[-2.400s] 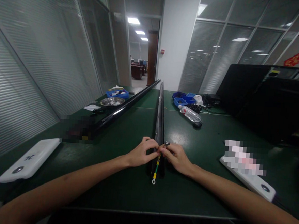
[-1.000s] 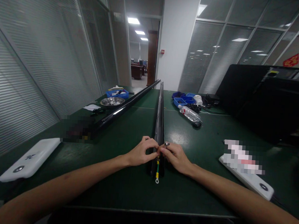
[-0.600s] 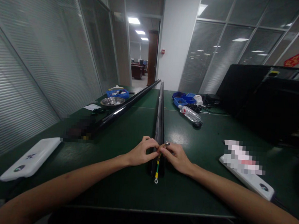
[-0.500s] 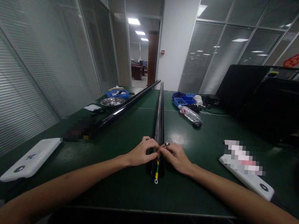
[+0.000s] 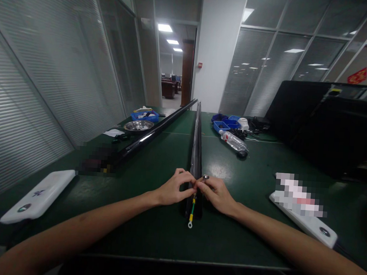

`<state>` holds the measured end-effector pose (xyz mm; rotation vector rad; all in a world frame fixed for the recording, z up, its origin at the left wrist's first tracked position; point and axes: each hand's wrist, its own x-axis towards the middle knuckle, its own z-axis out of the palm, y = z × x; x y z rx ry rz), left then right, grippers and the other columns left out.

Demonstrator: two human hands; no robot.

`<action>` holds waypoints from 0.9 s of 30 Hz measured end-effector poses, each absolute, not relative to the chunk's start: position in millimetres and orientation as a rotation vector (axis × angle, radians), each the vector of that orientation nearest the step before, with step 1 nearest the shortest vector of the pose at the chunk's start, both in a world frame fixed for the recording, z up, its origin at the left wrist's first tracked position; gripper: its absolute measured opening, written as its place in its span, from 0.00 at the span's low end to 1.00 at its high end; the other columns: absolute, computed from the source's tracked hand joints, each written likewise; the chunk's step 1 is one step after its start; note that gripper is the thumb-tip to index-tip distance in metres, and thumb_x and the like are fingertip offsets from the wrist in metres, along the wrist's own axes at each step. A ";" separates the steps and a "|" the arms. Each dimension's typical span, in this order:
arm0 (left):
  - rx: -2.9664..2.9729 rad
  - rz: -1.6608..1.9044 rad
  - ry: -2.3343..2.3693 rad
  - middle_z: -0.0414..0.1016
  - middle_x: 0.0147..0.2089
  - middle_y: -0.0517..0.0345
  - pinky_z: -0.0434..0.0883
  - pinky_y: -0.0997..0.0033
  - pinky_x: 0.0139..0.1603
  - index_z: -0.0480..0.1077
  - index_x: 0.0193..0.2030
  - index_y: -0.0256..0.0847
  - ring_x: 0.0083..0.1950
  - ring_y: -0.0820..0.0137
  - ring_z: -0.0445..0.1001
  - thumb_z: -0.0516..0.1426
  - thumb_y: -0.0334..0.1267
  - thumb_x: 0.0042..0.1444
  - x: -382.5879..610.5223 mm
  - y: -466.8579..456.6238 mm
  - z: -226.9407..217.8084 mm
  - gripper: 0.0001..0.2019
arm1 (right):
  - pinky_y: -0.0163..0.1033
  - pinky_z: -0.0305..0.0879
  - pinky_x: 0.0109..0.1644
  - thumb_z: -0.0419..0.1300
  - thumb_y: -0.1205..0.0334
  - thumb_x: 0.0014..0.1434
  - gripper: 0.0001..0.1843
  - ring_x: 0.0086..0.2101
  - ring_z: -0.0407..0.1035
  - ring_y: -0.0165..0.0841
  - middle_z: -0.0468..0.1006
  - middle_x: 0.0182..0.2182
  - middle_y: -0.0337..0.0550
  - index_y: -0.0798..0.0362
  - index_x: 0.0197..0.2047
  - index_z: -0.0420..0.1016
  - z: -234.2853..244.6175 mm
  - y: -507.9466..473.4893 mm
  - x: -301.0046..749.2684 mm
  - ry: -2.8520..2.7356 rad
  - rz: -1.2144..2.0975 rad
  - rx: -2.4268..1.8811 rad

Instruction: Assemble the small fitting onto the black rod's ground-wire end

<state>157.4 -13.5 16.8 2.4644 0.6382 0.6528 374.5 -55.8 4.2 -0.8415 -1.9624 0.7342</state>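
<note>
While the left hand (image 5: 175, 190) and the right hand (image 5: 219, 194) meet at the middle of the tabletop (image 5: 151, 238), the thumb and forefinger of each are pinched on the upper end of a short green-and-yellow wire (image 5: 193, 207); their fingertips hide the exact grip. The wire points to six o'clock from the hands, its ring terminal (image 5: 190, 225) reaching past the near end of a dark channel (image 5: 197, 142). Whether wire and channel touch cannot be told. A small silvery piece (image 5: 205, 178) shows at the right forefinger.

The channel runs away toward twelve o'clock. A glossy black rail (image 5: 149, 136) slants from ten o'clock toward twelve, and beyond it, near eleven, sit a metal bowl (image 5: 139, 122) and a blue basket (image 5: 151, 119). At one o'clock a clear bottle (image 5: 234, 142) lies on its side, just before blue trays (image 5: 221, 126). White devices rest at nine (image 5: 46, 190) and three (image 5: 309, 224).
</note>
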 end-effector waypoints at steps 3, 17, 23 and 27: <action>2.468 0.655 0.639 0.77 0.44 0.57 0.57 0.59 0.62 0.71 0.43 0.41 0.51 0.64 0.72 0.56 0.39 0.65 157.5 -13.3 16.6 0.06 | 0.36 0.66 0.36 0.53 0.48 0.73 0.22 0.29 0.68 0.31 0.75 0.30 0.41 0.56 0.39 0.78 5.2 -56.2 374.0 -1.968 0.717 -0.855; 2.437 0.660 0.649 0.78 0.43 0.58 0.56 0.59 0.62 0.70 0.38 0.41 0.49 0.64 0.72 0.57 0.38 0.62 159.2 -18.3 23.0 0.04 | 0.36 0.67 0.33 0.51 0.49 0.74 0.22 0.30 0.69 0.32 0.74 0.32 0.43 0.54 0.37 0.77 2.7 -53.7 375.4 -1.992 0.747 -0.775; 2.466 0.678 0.625 0.77 0.42 0.58 0.56 0.59 0.63 0.70 0.39 0.41 0.50 0.64 0.72 0.57 0.37 0.64 158.2 -15.3 17.7 0.04 | 0.38 0.67 0.40 0.52 0.51 0.73 0.20 0.33 0.71 0.34 0.76 0.32 0.43 0.54 0.36 0.77 4.8 -55.1 373.7 -1.999 0.648 -0.779; 2.467 0.660 0.619 0.77 0.43 0.58 0.56 0.59 0.62 0.70 0.41 0.41 0.51 0.64 0.72 0.56 0.37 0.65 157.4 -13.4 15.6 0.03 | 0.38 0.67 0.40 0.53 0.52 0.73 0.19 0.33 0.72 0.34 0.77 0.32 0.43 0.54 0.37 0.77 5.7 -55.5 372.8 -1.990 0.649 -0.807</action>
